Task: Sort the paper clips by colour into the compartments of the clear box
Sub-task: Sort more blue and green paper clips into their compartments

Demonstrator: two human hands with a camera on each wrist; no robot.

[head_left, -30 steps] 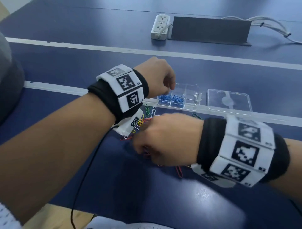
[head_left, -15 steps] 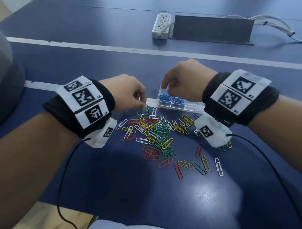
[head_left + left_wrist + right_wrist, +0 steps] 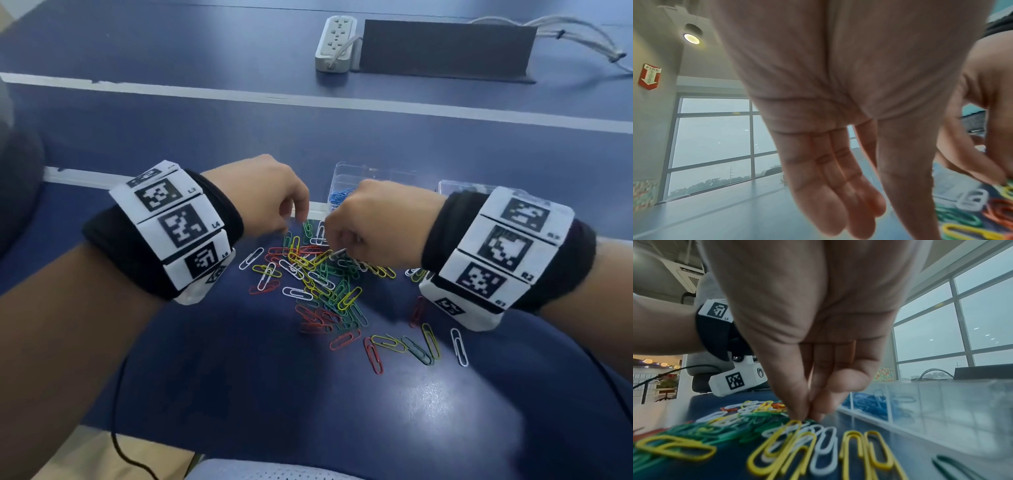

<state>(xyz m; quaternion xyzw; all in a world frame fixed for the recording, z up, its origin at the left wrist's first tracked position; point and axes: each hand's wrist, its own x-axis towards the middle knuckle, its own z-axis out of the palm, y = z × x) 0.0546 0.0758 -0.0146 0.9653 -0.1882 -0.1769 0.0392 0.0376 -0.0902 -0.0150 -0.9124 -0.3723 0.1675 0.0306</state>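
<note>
Right grip (image 3: 807, 417) presses thumb and fingertip together on the pile of paper clips (image 3: 318, 274), seemingly at a yellow one, while the left grip (image 3: 838, 203) hangs spread beside it; better to lift one clip cleanly toward the clear box (image 3: 363, 178) just beyond.

The right hand (image 3: 373, 226) hides most of the clear box (image 3: 346, 174) and whichever paper clip (image 3: 797, 422) its blurred fingertips (image 3: 799, 412) touch. The lid (image 3: 455, 186) is mostly covered by the right wristband (image 3: 503, 253).
</note>
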